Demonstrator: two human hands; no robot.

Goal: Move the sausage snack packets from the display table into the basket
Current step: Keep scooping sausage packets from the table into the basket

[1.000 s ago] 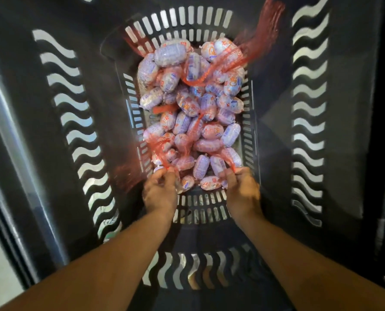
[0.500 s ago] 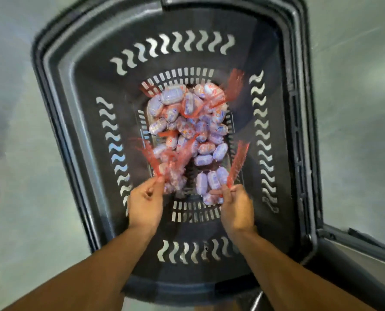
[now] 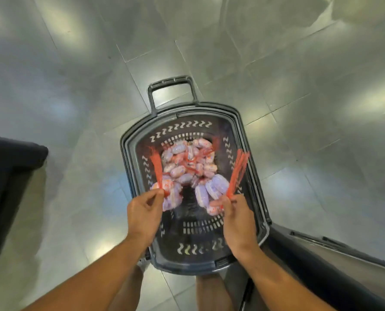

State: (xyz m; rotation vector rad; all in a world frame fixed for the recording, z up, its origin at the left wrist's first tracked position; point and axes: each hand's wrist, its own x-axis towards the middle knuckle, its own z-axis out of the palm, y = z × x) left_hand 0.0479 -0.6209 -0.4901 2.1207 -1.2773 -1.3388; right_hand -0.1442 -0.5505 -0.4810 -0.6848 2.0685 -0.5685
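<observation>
Head view: left hand (image 3: 143, 213) and right hand (image 3: 236, 217) each pinch a net packet (image 3: 214, 189) by its red tail, hanging over the basket (image 3: 257, 198); other packets lie inside; placing step; next, presumably lower and let go

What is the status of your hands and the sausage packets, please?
Left hand pinches one red mesh sausage packet, right hand another, both above the dark plastic basket. Pile of packets inside. Nothing in the way.
</observation>
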